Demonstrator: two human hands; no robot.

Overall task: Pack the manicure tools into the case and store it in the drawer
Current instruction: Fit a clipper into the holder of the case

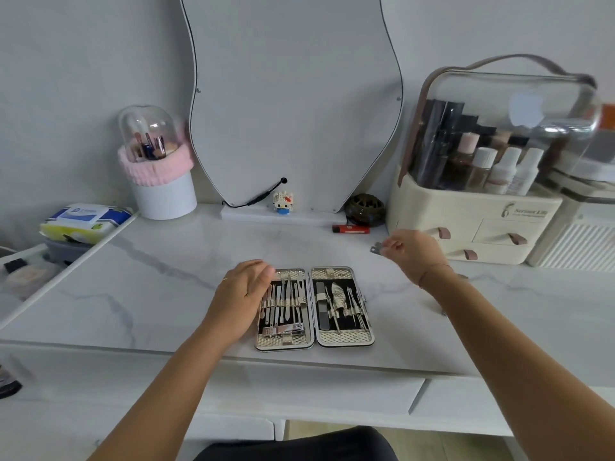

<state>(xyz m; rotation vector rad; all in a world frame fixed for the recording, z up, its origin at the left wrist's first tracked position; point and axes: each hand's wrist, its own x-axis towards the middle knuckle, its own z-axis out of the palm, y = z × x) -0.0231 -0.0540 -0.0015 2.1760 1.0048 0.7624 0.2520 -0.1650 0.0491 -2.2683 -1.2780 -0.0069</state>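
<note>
The manicure case lies open and flat on the white marble tabletop, near its front edge. Both halves hold several metal tools in elastic loops, with a nail clipper at the lower left. My left hand rests palm down on the case's left edge, fingers slightly spread. My right hand hovers above the table to the right of the case, pinching a small metal manicure tool between its fingertips.
A cream cosmetics organiser with small drawers stands at the right. A mirror, a toy figure, a red lighter and a brush holder line the back. An open drawer is at the left.
</note>
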